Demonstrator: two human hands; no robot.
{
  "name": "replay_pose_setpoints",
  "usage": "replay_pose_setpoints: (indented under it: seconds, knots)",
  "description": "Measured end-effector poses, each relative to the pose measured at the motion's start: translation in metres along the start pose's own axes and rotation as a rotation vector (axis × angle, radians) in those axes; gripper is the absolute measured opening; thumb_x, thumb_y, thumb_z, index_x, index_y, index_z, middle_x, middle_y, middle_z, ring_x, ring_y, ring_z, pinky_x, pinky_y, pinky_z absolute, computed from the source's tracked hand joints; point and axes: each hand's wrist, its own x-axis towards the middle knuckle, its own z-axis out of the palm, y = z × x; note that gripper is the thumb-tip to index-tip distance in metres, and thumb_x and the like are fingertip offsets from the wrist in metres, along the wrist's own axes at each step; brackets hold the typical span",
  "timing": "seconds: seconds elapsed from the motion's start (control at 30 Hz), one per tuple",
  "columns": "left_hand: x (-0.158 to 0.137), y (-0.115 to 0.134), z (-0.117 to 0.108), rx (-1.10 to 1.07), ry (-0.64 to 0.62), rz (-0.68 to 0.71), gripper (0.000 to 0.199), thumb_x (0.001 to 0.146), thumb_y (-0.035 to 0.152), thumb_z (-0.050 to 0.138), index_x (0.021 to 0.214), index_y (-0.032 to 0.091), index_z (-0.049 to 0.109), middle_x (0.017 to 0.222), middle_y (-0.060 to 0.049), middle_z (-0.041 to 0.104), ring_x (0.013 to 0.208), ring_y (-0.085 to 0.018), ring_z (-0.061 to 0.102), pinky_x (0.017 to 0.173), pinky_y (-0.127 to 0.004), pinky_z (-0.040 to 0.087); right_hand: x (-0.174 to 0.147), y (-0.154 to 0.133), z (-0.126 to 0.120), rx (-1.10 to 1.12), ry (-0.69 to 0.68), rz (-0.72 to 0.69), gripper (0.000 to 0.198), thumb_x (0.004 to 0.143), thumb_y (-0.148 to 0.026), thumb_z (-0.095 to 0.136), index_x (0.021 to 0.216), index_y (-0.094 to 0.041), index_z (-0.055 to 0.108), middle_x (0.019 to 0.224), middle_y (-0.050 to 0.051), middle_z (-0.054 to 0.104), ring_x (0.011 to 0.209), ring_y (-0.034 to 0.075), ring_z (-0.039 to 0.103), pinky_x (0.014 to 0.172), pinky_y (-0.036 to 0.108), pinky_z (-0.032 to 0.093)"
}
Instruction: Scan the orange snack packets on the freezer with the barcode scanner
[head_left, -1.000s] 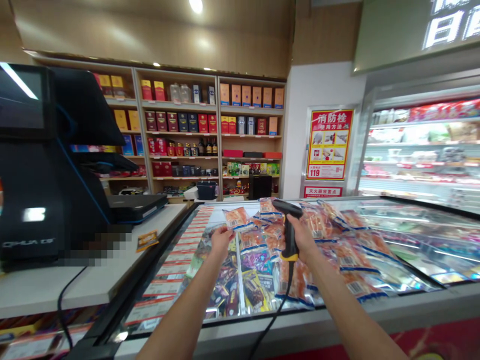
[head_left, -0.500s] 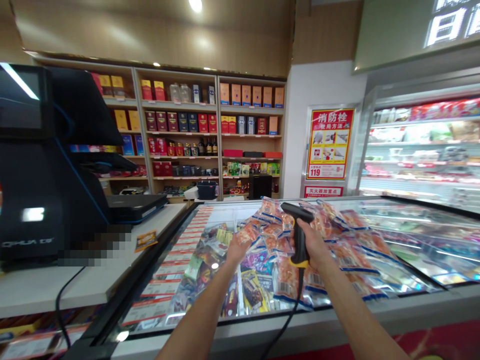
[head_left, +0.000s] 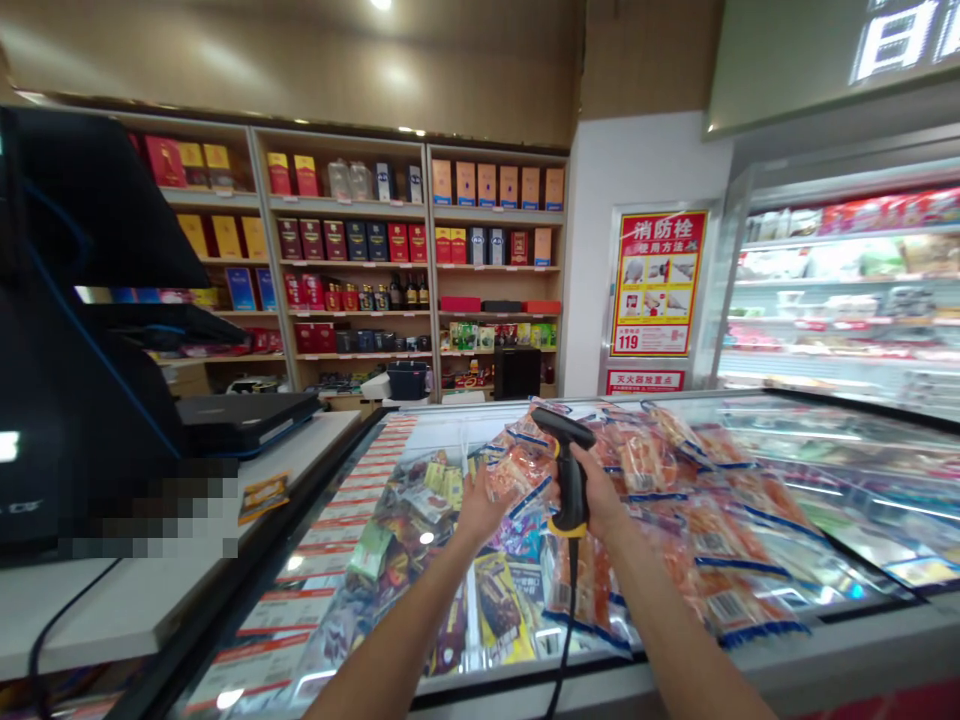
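Observation:
My right hand (head_left: 598, 495) is wrapped round the grip of a black and yellow barcode scanner (head_left: 574, 480), its head up and its cable hanging down. My left hand (head_left: 484, 512) is at the near left edge of a clear food packet (head_left: 517, 470) with orange-pink contents and a blue border. The thumb lies against the packet and the fingers reach up its left side; the exact grip is partly hidden. Several similar packets (head_left: 645, 460) with barcode labels are piled on the freezer's glass top (head_left: 427, 425), under and to the right of the scanner.
Frozen goods in coloured wrappers (head_left: 495, 600) show through the glass. At left, a black checkout terminal (head_left: 67, 380) stands on a white counter (head_left: 90, 600) with a small orange packet (head_left: 264, 497). Shelves of boxes (head_left: 367, 240) line the back; a lit chiller (head_left: 847, 290) stands right.
The view has shifted slightly to the right. My right hand has brought the scanner leftward, closer to my left hand. The packet at my left hand has shifted a little right.

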Motion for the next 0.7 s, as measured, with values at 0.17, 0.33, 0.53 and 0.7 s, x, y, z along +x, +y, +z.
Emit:
replay_pose_setpoints:
  seconds: [0.17, 0.33, 0.53, 0.7]
  knots:
    - [-0.043, 0.019, 0.005, 0.108, -0.035, 0.395, 0.077, 0.061, 0.047, 0.056, 0.127, 0.027, 0.024, 0.141, -0.008, 0.006, 0.126, -0.026, 0.004, 0.099, -0.042, 0.012, -0.023, -0.010, -0.002, 0.016, -0.086, 0.039, 0.039, 0.070, -0.052, 0.040, 0.068, -0.016, 0.054, 0.050, 0.001, 0.054, 0.040, 0.008, 0.045, 0.038, 0.019, 0.037]
    - [-0.076, 0.060, 0.033, 0.298, -0.239, 0.985, 0.088, 0.056, 0.058, 0.052, 0.130, 0.024, 0.019, 0.139, -0.012, 0.014, 0.125, -0.033, 0.006, 0.097, -0.054, 0.001, -0.058, -0.037, -0.027, -0.052, 0.007, 0.058, 0.045, 0.067, -0.058, 0.038, 0.075, -0.017, 0.056, 0.045, 0.000, 0.050, 0.037, 0.009, 0.042, 0.038, 0.021, 0.037]
    - [-0.074, 0.085, 0.066, 0.372, -0.346, 1.250, 0.058, 0.067, 0.056, 0.042, 0.119, 0.032, 0.038, 0.132, -0.005, 0.034, 0.124, -0.028, 0.013, 0.097, -0.052, 0.002, -0.081, -0.057, -0.060, -0.071, 0.049, 0.014, 0.045, 0.068, -0.058, 0.037, 0.078, -0.018, 0.055, 0.041, -0.001, 0.047, 0.035, 0.010, 0.041, 0.038, 0.022, 0.037]
    - [-0.042, 0.081, 0.093, 0.442, -0.271, 1.183, 0.051, 0.068, 0.054, 0.043, 0.112, 0.028, 0.045, 0.129, -0.005, 0.037, 0.124, -0.029, 0.013, 0.096, -0.054, 0.007, -0.073, -0.055, -0.077, -0.005, 0.000, -0.006, 0.043, 0.070, -0.053, 0.038, 0.077, -0.015, 0.056, 0.045, 0.001, 0.051, 0.040, 0.011, 0.046, 0.041, 0.023, 0.039]
